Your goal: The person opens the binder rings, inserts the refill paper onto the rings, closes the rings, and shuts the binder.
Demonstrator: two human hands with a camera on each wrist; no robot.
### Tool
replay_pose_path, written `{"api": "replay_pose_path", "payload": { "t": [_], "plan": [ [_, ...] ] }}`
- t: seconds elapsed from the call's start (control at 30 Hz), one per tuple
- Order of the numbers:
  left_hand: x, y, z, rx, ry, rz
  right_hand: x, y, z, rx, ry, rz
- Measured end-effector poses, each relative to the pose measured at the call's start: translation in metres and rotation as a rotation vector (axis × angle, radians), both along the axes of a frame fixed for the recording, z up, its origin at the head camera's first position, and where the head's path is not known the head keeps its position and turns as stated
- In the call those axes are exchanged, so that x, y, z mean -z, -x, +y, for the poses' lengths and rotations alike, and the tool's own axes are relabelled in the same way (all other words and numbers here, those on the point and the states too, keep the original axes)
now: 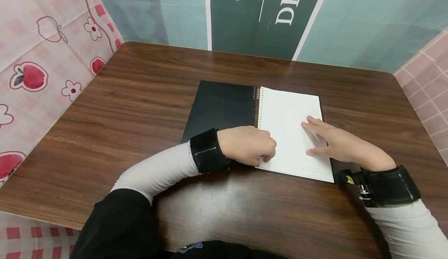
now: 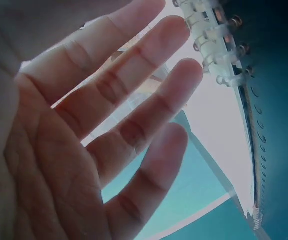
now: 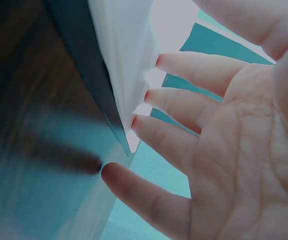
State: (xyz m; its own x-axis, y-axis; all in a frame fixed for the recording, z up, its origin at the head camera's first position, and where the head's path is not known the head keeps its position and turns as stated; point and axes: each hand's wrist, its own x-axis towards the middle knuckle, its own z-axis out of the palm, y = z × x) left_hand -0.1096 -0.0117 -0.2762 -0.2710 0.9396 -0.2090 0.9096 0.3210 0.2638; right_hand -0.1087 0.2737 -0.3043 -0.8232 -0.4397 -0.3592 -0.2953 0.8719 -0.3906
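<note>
Tabletop notebook [image 1: 276,126], spine [image 1: 256,103] pointing away

Wooden table [image 1: 105,134], apple-print cloth [image 1: 35,56]

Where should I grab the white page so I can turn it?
Probably take the page by its free right edge, coming from the right. The left edge is locked in the rings beside the black cover, so only the right side can lift. The right hand already rests its fingertips near that edge; the left hand sits at the bottom corner by the rings.
</note>
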Motion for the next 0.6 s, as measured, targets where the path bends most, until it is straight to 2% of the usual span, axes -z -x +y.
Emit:
{"api": "replay_pose_path", "payload": {
  "t": [0.13,0.6],
  "plan": [
    [0.0015,0.0007,-0.0009,0.003,0.002,0.03,-0.0004,-0.0002,-0.0001,-0.003,-0.006,0.001],
    [0.0045,0.0038,0.0006,0.015,0.002,0.008,-0.0021,-0.0005,-0.0007,0.006,-0.003,-0.015]
  ]
}}
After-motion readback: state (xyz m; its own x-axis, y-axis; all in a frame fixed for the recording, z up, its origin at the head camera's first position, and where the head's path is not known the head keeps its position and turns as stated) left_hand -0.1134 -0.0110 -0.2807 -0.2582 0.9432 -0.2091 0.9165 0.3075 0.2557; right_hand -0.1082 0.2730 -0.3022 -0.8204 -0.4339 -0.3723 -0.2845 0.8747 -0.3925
